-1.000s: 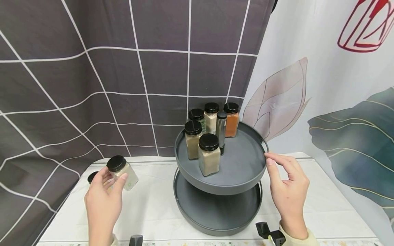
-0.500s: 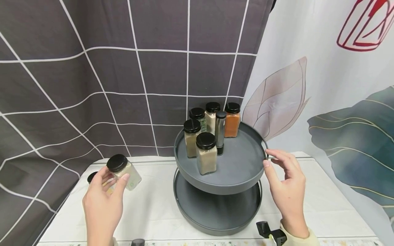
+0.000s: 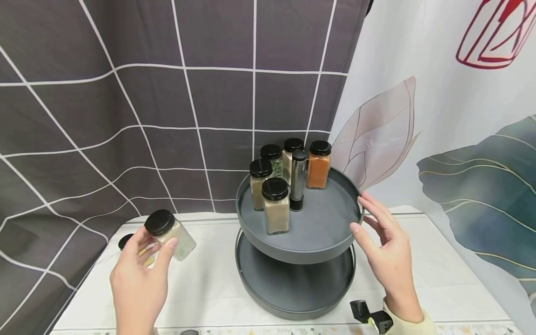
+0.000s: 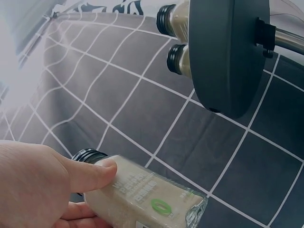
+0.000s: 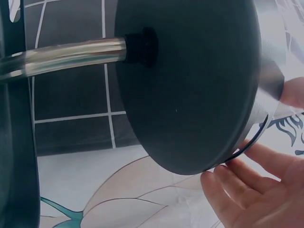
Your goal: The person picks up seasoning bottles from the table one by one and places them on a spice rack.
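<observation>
My left hand holds a clear spice jar with a black lid, tilted, between thumb and fingers. In the left wrist view its label shows the word pepper and a green ring on pale powder. My right hand touches the right rim of the upper tray of a grey two-tier turntable, fingers and thumb spread along the edge beside the handle cutout. On that tray several black-lidded jars stand upright: a tan one in front, an orange one at back right. Among them is a slim clear cylinder.
The lower tray sits below the upper one on a metal post. Behind my left hand another black-lidded jar is partly hidden. A white cloth covers the table; a grey grid curtain hangs behind.
The upper tray has turned a little: its front jar moved left and back, the orange jar slightly right. My right hand slid left and its fingers spread; the left still holds its jar.
</observation>
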A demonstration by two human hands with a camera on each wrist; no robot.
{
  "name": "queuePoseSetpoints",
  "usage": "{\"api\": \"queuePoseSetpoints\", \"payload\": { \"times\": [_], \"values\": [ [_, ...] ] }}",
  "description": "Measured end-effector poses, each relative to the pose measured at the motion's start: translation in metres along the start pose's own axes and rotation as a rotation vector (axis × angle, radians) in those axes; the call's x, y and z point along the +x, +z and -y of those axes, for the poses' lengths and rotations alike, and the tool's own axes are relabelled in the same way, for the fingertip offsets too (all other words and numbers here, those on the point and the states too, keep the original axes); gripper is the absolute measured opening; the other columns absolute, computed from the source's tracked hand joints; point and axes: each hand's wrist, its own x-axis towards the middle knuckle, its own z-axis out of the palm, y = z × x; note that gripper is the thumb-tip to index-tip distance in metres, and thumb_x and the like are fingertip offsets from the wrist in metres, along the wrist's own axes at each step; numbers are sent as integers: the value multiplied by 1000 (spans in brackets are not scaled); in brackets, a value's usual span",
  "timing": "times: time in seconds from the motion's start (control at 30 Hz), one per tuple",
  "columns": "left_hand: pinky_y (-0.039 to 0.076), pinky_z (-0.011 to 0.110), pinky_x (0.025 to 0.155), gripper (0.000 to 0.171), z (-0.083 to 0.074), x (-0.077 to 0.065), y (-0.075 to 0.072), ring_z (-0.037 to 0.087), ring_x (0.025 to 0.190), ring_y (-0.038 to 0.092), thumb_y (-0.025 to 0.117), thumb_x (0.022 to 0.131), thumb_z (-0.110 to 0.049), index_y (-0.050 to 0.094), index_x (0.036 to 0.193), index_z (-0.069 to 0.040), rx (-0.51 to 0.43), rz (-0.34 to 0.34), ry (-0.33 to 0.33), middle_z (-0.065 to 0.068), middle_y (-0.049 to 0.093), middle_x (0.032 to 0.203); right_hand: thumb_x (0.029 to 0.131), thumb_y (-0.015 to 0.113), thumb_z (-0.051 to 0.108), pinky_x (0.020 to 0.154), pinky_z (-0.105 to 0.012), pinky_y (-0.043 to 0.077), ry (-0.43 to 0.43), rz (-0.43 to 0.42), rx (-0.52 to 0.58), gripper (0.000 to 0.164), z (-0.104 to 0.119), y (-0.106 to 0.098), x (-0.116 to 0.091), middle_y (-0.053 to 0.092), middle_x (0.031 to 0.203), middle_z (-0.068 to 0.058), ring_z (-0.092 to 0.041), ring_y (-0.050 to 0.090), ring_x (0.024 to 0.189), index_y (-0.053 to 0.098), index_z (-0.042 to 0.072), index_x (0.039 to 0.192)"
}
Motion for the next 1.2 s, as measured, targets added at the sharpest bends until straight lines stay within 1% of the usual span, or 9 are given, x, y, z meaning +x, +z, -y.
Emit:
{"api": "queuePoseSetpoints", "payload": {
  "times": [0.1,0.23,0.33,0.6,0.77,0.9,1.0,1.07,1.2],
  "values": [
    [42,2,74,49,-2,-1,1,-17,83,52,74,80,-22,57,123,-7,-19,-9,11,6,63,109,75,66,-13,94,-20,42,-11,21,-25,54,0,0,0,47,137,-14,-20,43,126,55,0,126],
    [44,4,76,48,-6,-2,1,-14,84,55,75,79,-21,58,122,-9,-48,-13,13,4,63,107,75,68,-10,95,-19,41,-19,36,-73,58,0,0,0,46,138,-11,-18,42,127,54,4,129],
    [44,5,76,48,-8,-3,0,-12,85,56,76,78,-19,58,122,-10,-64,-18,17,4,64,106,75,69,-9,95,-17,40,-26,57,-98,61,0,-2,0,45,139,-11,-18,41,128,51,6,131],
    [45,6,77,49,-16,-4,-3,-9,86,58,77,76,-14,58,122,-9,-93,-24,55,3,63,106,73,73,-5,95,-13,37,-14,122,-148,70,-1,-4,1,38,144,-1,-15,36,131,46,10,136],
    [48,11,77,48,-25,-6,-3,-4,85,62,77,75,-9,61,120,-12,-134,-24,111,0,64,103,71,75,-3,97,-16,36,-44,118,-160,70,-3,-3,1,41,142,-2,-16,38,129,48,10,134],
    [49,15,79,49,-35,-6,-3,0,85,63,78,73,-5,61,119,-11,-166,-24,173,-1,65,101,72,75,0,99,-18,36,-27,113,-180,68,-3,-4,1,42,141,-2,-16,38,129,48,11,134],
    [50,17,79,50,-43,-7,-3,2,88,63,78,71,-1,62,118,-7,-192,-16,226,2,66,101,75,73,2,100,-21,36,-9,105,-198,66,-2,-4,1,43,141,1,-15,38,129,48,12,135],
    [50,18,79,51,-48,-7,-3,4,89,62,78,70,1,62,118,-5,-210,-5,250,4,66,101,76,72,1,100,-22,37,-5,93,-195,63,-2,-5,1,44,140,2,-15,39,128,48,11,135],
    [50,21,81,51,-56,-7,-3,7,92,62,79,69,1,61,117,-2,-246,26,268,3,66,103,80,67,-1,98,-23,39,-11,66,-176,57,-2,-3,1,47,137,0,-16,43,125,50,9,133]
  ]
}}
